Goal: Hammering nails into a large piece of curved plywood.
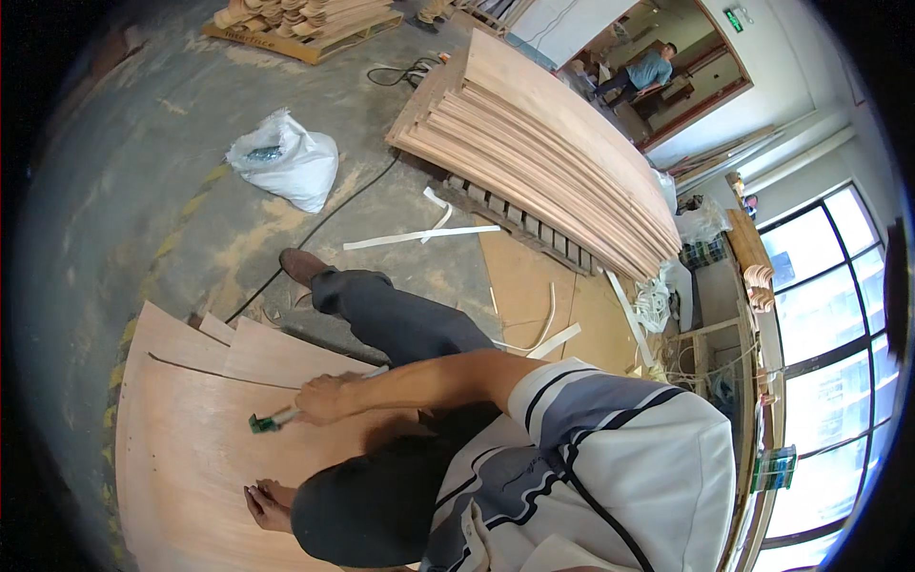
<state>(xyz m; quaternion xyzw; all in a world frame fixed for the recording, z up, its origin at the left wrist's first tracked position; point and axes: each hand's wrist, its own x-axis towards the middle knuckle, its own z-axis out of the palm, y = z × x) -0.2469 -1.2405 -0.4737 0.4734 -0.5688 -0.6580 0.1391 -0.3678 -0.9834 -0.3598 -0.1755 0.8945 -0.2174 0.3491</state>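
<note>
My right hand (324, 398) is shut on a small tool (269, 419) with a pale handle and a green tip. The tip rests on the top sheet of a pile of curved plywood sheets (191, 448) at the lower left. My left hand (267, 505) lies flat on the same sheet, lower down, partly hidden behind my dark-trousered knee (372, 505). Its fingers are spread and hold nothing. My other leg stretches up past the pile, its brown shoe (300, 265) on the concrete floor.
A large stack of bent plywood (543, 143) sits on a pallet at the top centre. A white sack (286, 157), a black cable (324, 219) and white strips (419, 234) lie on the dusty floor. Another person (646, 71) stands by the far doorway. Windows line the right side.
</note>
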